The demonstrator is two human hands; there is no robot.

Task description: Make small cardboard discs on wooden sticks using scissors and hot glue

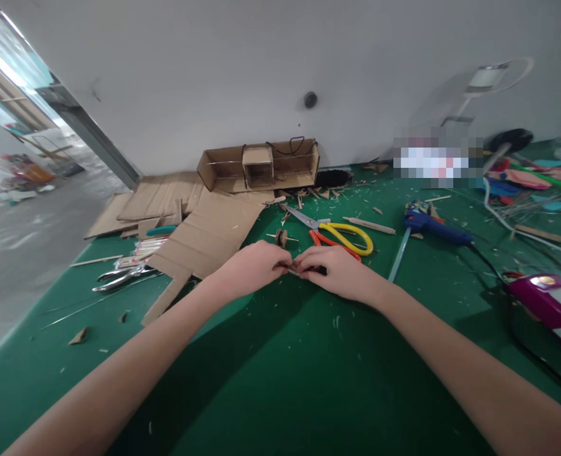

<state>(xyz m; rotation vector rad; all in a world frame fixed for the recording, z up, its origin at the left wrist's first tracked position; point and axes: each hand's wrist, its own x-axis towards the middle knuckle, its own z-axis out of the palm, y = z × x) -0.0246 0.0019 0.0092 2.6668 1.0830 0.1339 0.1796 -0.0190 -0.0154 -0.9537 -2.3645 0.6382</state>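
Both the left hand (256, 266) and the right hand (337, 271) pinch a small dark piece (303, 270) between their fingertips just above the green desk (280, 354), and I think it may slip among the scraps if the grip loosens.

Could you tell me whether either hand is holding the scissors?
No, the scissors lie on the table beyond both hands.

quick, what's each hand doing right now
left hand: closed, pinching one end of a small dark piece
right hand: closed on the other end of the same piece
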